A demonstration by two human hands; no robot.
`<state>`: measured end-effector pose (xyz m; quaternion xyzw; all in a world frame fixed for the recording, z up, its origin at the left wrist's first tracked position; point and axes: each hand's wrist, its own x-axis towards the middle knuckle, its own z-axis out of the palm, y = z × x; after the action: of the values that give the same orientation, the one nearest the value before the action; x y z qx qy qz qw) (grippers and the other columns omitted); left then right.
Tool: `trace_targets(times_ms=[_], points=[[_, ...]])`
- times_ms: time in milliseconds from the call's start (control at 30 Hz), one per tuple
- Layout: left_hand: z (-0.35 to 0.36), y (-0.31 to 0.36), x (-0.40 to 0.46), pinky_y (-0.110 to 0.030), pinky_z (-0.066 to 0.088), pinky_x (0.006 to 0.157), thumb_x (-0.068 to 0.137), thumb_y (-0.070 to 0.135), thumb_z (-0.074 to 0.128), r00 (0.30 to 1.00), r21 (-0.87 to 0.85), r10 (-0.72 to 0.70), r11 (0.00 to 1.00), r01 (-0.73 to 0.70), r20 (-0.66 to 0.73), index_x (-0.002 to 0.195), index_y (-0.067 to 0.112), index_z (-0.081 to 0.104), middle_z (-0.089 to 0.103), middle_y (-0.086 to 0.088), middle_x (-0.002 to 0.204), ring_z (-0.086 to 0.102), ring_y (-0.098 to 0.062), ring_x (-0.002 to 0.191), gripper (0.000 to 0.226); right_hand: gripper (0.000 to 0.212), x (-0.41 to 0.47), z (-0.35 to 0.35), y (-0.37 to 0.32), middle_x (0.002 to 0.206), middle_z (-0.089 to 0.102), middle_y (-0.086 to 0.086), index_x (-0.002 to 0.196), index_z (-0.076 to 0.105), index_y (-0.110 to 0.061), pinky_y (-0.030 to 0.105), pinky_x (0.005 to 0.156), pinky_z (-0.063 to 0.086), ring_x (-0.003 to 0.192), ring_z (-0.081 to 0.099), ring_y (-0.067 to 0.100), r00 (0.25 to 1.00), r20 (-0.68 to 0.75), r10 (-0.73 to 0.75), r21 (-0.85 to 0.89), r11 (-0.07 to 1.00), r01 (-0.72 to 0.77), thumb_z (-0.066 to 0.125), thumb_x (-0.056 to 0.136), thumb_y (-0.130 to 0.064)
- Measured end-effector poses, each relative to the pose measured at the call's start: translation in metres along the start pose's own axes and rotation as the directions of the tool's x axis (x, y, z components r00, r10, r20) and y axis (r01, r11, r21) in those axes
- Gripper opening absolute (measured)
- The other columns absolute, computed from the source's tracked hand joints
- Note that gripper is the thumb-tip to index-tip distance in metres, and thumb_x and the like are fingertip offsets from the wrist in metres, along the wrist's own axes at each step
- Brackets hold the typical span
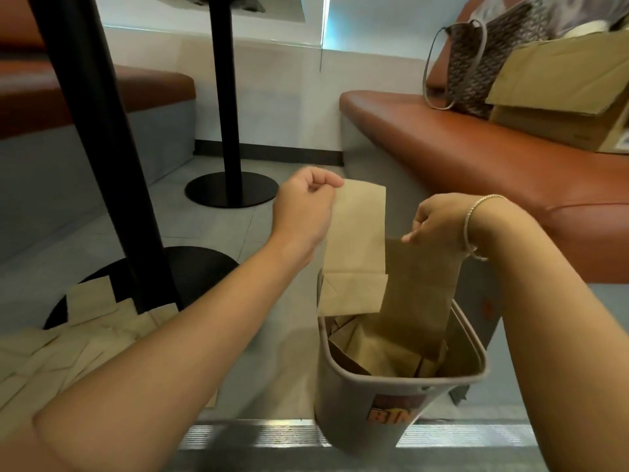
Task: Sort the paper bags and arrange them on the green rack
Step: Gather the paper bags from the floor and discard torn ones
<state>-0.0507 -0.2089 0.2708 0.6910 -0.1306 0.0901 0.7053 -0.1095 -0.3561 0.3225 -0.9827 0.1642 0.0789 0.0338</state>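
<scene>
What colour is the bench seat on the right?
Reddish-brown bench seat, seen in the head view.

Bare forearms (right-wrist bracelet point(471, 226))

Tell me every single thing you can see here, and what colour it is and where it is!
Paper bags held up: two, brown, above the bin, one in each hand.
Bin: one, grey with an orange label, on the floor, holding more brown paper bags.
Loose paper bags: a pile, count unclear, pale brown, floor at left.
Table legs: two, black, round bases, left.
Bench seats: two, orange-brown, left and right.
Handbag: one, patterned brown, on the right bench.
Cardboard box: one, brown, beside the handbag.
Bracelet: one, silvery, right wrist.
Left hand: pinches the lighter bag.
Right hand: pinches the darker bag.
</scene>
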Motion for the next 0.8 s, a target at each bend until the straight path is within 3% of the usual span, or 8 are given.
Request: trace_targets(times_ms=[167, 233, 300, 400, 467, 600, 667, 800], points=[[0.018, -0.022, -0.014, -0.037, 0.053, 0.072, 0.088, 0.002, 0.051, 0.986, 0.089, -0.06, 0.995, 0.047, 0.157, 0.072, 0.027, 0.058, 0.062, 0.0, 0.083, 0.06, -0.023, 0.085, 0.03, 0.081, 0.008, 0.009, -0.003, 0.138, 0.047, 0.005, 0.139, 0.037, -0.02, 0.032, 0.099, 0.039, 0.122, 0.049, 0.025, 0.986, -0.131, -0.102, 0.195, 0.973, 0.127, 0.079, 0.072, -0.031], [0.021, -0.028, -0.017, -0.034, 0.055, 0.079, 0.088, 0.003, 0.053, 0.965, 0.084, -0.091, 0.994, 0.072, 0.246, 0.075, 0.026, 0.058, 0.063, -0.001, 0.086, 0.062, -0.021, 0.091, 0.027, 0.071, 0.009, 0.008, -0.009, 0.128, 0.053, 0.002, 0.133, 0.043, -0.025, 0.029, 0.089, 0.045, 0.11, 0.055, 0.021, 0.975, -0.131, -0.181, 0.272, 0.939, 0.211, 0.08, 0.072, -0.024], [0.023, -0.03, -0.016, -0.038, 0.055, 0.083, 0.087, 0.003, 0.057, 0.94, 0.048, -0.123, 0.992, 0.114, 0.318, 0.076, 0.025, 0.06, 0.065, -0.003, 0.088, 0.063, -0.024, 0.092, 0.025, 0.043, 0.011, 0.01, -0.013, 0.108, 0.059, 0.0, 0.113, 0.055, -0.028, 0.024, 0.072, 0.045, 0.092, 0.056, 0.018, 0.966, -0.108, -0.233, 0.24, 0.937, 0.253, 0.076, 0.077, -0.022], [0.022, -0.034, -0.012, -0.04, 0.053, 0.085, 0.086, 0.004, 0.06, 0.924, 0.013, -0.121, 0.992, 0.125, 0.363, 0.077, 0.025, 0.06, 0.065, -0.002, 0.087, 0.062, -0.024, 0.092, 0.023, 0.019, 0.017, 0.013, -0.012, 0.095, 0.061, 0.001, 0.093, 0.058, -0.027, 0.024, 0.07, 0.04, 0.084, 0.055, 0.019, 0.966, -0.138, -0.219, 0.117, 0.965, 0.236, 0.072, 0.08, -0.021], [0.015, -0.037, -0.007, -0.029, 0.05, 0.08, 0.089, 0.007, 0.059, 0.922, 0.101, -0.102, 0.993, 0.069, 0.374, 0.084, 0.026, 0.057, 0.062, 0.003, 0.09, 0.059, -0.016, 0.092, 0.019, 0.015, 0.021, 0.015, -0.01, 0.096, 0.065, 0.005, 0.085, 0.058, -0.025, 0.025, 0.071, 0.041, 0.084, 0.056, 0.021, 0.975, -0.126, -0.185, 0.095, 0.976, 0.197, 0.068, 0.081, -0.015], [-0.018, -0.057, 0.008, -0.019, 0.046, 0.07, 0.091, 0.014, 0.057, 0.944, 0.281, -0.138, 0.958, 0.051, 0.298, 0.097, 0.024, 0.057, 0.059, 0.005, 0.096, 0.056, -0.012, 0.093, 0.011, 0.023, 0.026, 0.028, -0.019, 0.112, 0.064, 0.008, 0.106, 0.064, -0.019, 0.025, 0.076, 0.04, 0.096, 0.056, 0.025, 0.99, -0.044, -0.137, -0.031, 0.99, 0.135, 0.066, 0.084, -0.012], [-0.041, -0.073, 0.015, -0.023, 0.047, 0.076, 0.091, 0.015, 0.057, 0.971, 0.349, -0.161, 0.933, 0.091, 0.179, 0.096, 0.023, 0.059, 0.06, 0.004, 0.097, 0.057, -0.013, 0.095, 0.01, 0.034, 0.028, 0.039, -0.033, 0.117, 0.062, 0.008, 0.118, 0.06, -0.016, 0.027, 0.084, 0.042, 0.104, 0.056, 0.026, 0.986, -0.077, -0.151, 0.008, 0.988, 0.152, 0.067, 0.085, -0.017], [-0.094, -0.108, 0.024, -0.022, 0.042, 0.081, 0.093, 0.016, 0.055, 0.975, 0.479, -0.222, 0.858, 0.185, 0.022, 0.097, 0.024, 0.059, 0.06, 0.007, 0.1, 0.056, -0.01, 0.096, 0.01, 0.036, 0.035, 0.062, -0.084, 0.117, 0.061, 0.005, 0.12, 0.057, -0.019, 0.032, 0.091, 0.046, 0.104, 0.057, 0.023, 0.956, -0.112, -0.272, 0.131, 0.949, 0.286, 0.065, 0.086, -0.028]])
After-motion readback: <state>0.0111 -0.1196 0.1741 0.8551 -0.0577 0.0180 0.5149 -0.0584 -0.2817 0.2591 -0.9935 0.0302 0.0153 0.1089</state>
